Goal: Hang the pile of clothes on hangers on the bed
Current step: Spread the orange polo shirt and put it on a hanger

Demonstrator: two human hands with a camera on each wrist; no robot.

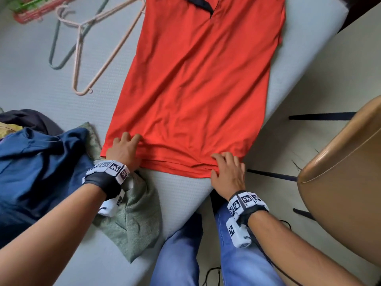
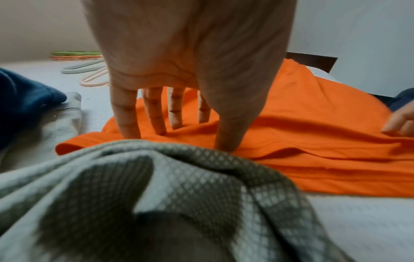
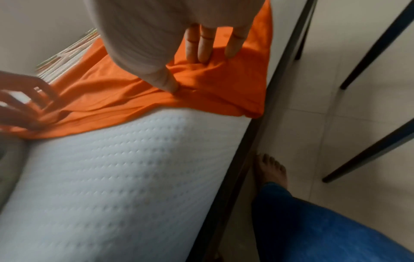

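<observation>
An orange polo shirt [image 1: 195, 79] with a dark collar lies flat on the grey mattress [image 1: 181, 193], collar away from me. My left hand [image 1: 123, 148] presses on the lower left of its hem, fingers [image 2: 154, 113] straight and spread on the cloth. My right hand [image 1: 226, 172] presses on the lower right of the hem near the bed's edge, fingers [image 3: 205, 47] straight, and the fabric [image 3: 224, 92] is bunched under them. A pink hanger [image 1: 77, 58] and a grey-green hanger [image 1: 54, 41] lie left of the shirt. The clothes pile, with a blue garment [image 1: 37, 172], sits at my left.
A green mesh garment [image 1: 134, 219] lies under my left wrist, and a dark garment [image 1: 31, 118] tops the pile. A stack of red and green hangers [image 1: 31, 13] is at the far left corner. A tan chair [image 1: 346, 182] stands on the floor to the right.
</observation>
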